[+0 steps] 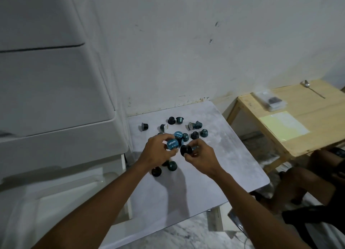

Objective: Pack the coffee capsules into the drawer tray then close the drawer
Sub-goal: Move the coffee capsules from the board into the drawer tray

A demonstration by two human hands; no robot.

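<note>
Several dark teal and black coffee capsules [194,135] lie scattered on a small grey marbled table [214,174]. My left hand [158,151] grips a capsule with a blue lid [172,144] above the pile. My right hand [198,153] pinches a black capsule [186,150] right beside it. Two more capsules [172,165] sit just under my left hand. A white plastic drawer unit [56,103] stands at the left; its lower drawer [56,189] juts out toward me, and no tray shows inside it.
A light wooden table [298,122] at the right carries a spoon [311,90], a clear packet [270,101] and a yellow sheet [283,125]. Another person's legs [317,178] are at the right edge. A white wall stands behind.
</note>
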